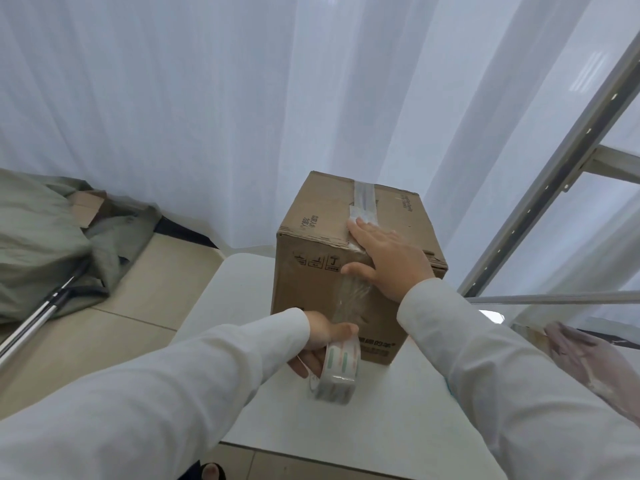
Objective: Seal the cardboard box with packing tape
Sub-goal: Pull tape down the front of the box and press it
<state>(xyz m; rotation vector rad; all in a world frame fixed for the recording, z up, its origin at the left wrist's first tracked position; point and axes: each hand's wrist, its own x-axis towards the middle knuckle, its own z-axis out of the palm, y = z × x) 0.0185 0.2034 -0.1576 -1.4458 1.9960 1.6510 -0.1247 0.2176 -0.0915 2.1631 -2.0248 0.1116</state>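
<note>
A brown cardboard box stands upright on a small white table, its top flaps closed. A strip of clear tape runs along the top seam and down the near face. My right hand lies flat over the box's top front edge, fingers spread, pressing the tape where it bends over. My left hand grips a roll of clear packing tape low in front of the box, just above the table. Stretched tape joins the roll to the box's front face.
White curtains hang behind the table. On the tiled floor at left lie a grey-green cloth heap with a small carton and a metal pole. A metal shelf frame rises at right, with a pinkish bag beside it.
</note>
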